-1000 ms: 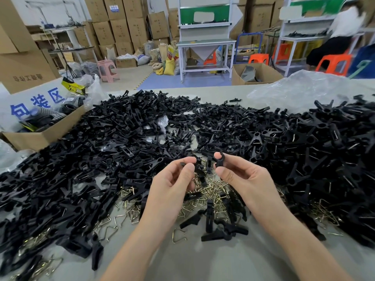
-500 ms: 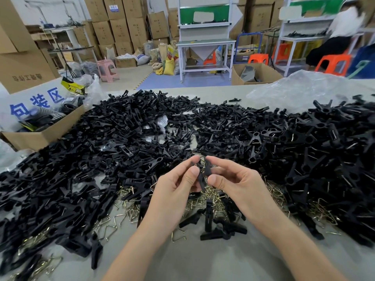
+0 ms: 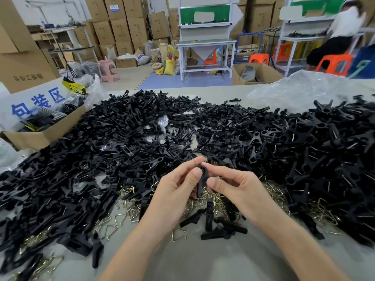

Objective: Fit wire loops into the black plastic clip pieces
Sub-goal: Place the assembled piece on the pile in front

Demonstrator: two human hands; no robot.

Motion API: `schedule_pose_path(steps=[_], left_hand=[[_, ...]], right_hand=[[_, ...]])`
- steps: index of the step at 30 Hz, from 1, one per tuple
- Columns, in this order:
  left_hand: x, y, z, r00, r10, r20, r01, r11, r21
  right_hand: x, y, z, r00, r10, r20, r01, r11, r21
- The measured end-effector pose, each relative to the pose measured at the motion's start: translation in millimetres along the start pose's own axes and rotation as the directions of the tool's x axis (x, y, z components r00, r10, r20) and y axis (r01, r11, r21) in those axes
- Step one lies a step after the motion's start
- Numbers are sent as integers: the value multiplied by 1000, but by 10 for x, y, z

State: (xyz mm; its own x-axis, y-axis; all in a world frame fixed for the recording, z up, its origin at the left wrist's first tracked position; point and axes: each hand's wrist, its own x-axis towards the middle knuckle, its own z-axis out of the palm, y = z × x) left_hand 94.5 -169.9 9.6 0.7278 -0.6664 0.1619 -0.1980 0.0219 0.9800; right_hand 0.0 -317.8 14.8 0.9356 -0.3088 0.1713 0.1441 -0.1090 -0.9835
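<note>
**A:** Head view: what are the hands doing?

**B:** The left hand (image 3: 174,191) and right hand (image 3: 237,187) meet above the near middle of the tabletop (image 3: 203,264). The thumbs and forefingers of both pinch one upright black clip piece (image 3: 202,180).

**A:** Is there a wire in it?

**B:** I cannot tell, the fingers cover it.

**A:** And around them?

**B:** Loose wire loops (image 3: 274,191) lie under the hands. The clip heaps (image 3: 121,142) spread to the left, far and right edges. A cardboard box (image 3: 40,136) sits at the left edge and a clear plastic bag (image 3: 294,92) at the far right corner.
</note>
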Motion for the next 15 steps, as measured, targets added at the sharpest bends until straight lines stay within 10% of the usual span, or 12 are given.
schedule_pose_path(steps=[15], left_hand=[[-24,5,4,989,149,-22,-140,961,237]], right_hand=[[8,41,-54,987,151,54,-155,984,86]])
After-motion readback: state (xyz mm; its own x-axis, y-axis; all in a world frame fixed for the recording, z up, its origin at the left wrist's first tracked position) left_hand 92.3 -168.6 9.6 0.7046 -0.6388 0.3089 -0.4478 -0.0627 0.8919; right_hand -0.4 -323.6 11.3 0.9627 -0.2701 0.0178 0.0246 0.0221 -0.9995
